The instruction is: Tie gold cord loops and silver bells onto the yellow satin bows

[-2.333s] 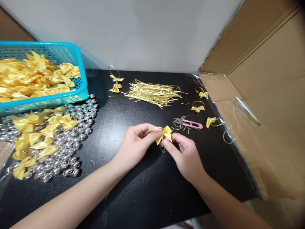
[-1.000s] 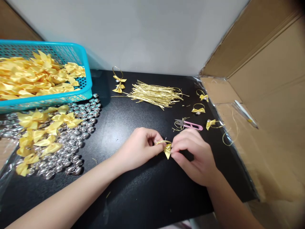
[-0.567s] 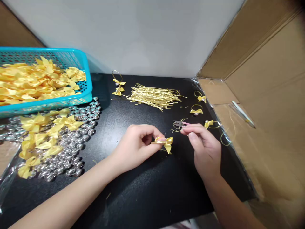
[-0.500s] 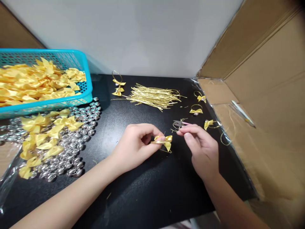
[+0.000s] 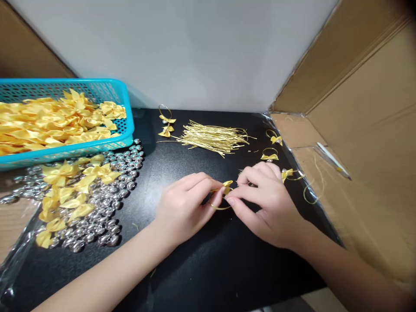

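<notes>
My left hand (image 5: 190, 208) pinches a yellow ribbon bow (image 5: 228, 186) between thumb and fingertips, above the black tabletop. From the bow hangs a loop of gold cord (image 5: 221, 209). My right hand (image 5: 264, 199) meets it from the other side, thumb and index finger closed at the bow's right edge, where the cord runs. What exactly lies between those two fingertips is mostly covered. The other right fingers are curled, hiding the spot where small pink-handled snips lay.
A turquoise basket (image 5: 130, 117) full of yellow bows stands at the left. Silver beads (image 5: 110, 216) and loose bows (image 5: 74, 201) spread before it. Gold cords (image 5: 214, 138) lie at the back. Finished-looking looped bows (image 5: 269, 156) lie right. A white pen-like tool (image 5: 334, 161) rests on cardboard.
My right hand has left the pink-handled snips and moved left to the bow, and its fingers now touch it. My left hand keeps its hold; the bow has turned. The view has shifted slightly.
</notes>
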A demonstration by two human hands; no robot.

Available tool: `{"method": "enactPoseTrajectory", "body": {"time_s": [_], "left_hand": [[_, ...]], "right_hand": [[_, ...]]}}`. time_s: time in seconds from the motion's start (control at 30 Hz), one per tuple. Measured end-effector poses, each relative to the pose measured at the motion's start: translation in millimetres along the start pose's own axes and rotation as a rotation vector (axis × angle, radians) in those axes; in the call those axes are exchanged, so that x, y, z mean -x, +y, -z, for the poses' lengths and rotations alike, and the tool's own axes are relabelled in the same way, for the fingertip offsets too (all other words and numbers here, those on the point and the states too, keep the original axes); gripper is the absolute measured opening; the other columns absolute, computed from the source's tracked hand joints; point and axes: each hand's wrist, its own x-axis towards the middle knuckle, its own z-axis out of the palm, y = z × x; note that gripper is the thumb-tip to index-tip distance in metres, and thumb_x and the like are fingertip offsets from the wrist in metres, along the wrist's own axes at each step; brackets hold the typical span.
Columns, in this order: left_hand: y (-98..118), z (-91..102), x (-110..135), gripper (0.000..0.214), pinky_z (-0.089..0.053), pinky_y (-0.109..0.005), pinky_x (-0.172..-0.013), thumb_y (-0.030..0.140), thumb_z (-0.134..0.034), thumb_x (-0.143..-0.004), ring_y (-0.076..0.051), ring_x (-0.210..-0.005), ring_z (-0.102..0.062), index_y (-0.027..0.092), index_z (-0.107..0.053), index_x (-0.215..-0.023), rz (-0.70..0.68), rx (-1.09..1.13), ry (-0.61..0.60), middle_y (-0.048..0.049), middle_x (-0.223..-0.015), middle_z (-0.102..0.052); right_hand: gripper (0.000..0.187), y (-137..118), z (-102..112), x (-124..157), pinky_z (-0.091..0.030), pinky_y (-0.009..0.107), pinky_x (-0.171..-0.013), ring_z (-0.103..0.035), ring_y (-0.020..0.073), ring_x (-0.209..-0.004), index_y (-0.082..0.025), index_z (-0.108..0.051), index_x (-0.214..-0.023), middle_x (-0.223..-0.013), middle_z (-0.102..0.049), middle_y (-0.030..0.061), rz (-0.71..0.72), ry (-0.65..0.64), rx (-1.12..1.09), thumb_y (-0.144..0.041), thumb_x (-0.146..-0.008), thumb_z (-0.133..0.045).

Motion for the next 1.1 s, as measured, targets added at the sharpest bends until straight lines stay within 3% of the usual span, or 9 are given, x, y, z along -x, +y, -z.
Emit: {"method": "enactPoseTrajectory", "body": {"time_s": [0.27,0.67,0.83,1.0,1.1], "left_hand": [[8,-2.0,4,0.005,-0.045,-0.019,-0.056,0.015,-0.063,-0.086,-0.008,-0.054,-0.056,0.018,-0.066,-0.083,0.048,0.027,0.023,0.0018,-0.069,-0.069],[12,-5.5,5,0.009,-0.041,-0.019,-0.053,0.016,-0.063,-0.085,-0.008,-0.052,-0.053,0.016,-0.067,-0.078,0.088,0.016,0.013,0.0032,-0.061,-0.062],[11,-6.5,5,0.01,-0.039,-0.019,-0.051,0.016,-0.062,-0.085,-0.007,-0.049,-0.051,0.016,-0.067,-0.076,0.134,0.047,-0.014,0.0028,-0.062,-0.063],[8,-5.5,2,0.013,-0.039,-0.02,-0.05,0.018,-0.06,-0.085,-0.009,-0.049,-0.053,0.017,-0.068,-0.074,0.197,0.083,-0.117,0.0018,-0.061,-0.065],[6,-4.8,0,0.014,-0.038,-0.021,-0.05,0.017,-0.059,-0.084,-0.01,-0.049,-0.054,0.017,-0.067,-0.071,0.211,0.085,-0.186,0.002,-0.059,-0.064]], "right_hand": [[0.02,-8,-16,11,-0.03,0.043,-0.09,-0.05,0.016,-0.07,-0.021,-0.07,-0.063,-0.064,-0.061,-0.001,-0.077,0.205,0.27,-0.025,-0.082,-0.066],[0.02,-5,-27,12,-0.029,0.04,-0.09,-0.054,0.0135,-0.066,-0.02,-0.067,-0.061,-0.062,-0.062,-0.0034,-0.111,0.248,0.207,-0.021,-0.08,-0.068],[0.016,-2,-30,10,-0.031,0.039,-0.088,-0.053,0.0139,-0.069,-0.019,-0.064,-0.062,-0.065,-0.06,-0.0032,-0.183,0.154,0.047,-0.017,-0.079,-0.066],[0.014,2,-19,12,-0.039,0.031,-0.077,-0.054,0.015,-0.078,-0.018,-0.056,-0.069,-0.077,-0.058,-0.0006,-0.28,-0.093,-0.369,-0.011,-0.081,-0.059],[0.014,5,-10,13,-0.042,0.031,-0.083,-0.054,0.0151,-0.086,-0.018,-0.054,-0.074,-0.087,-0.059,0.0015,-0.295,-0.241,-0.583,-0.009,-0.085,-0.054]]}}
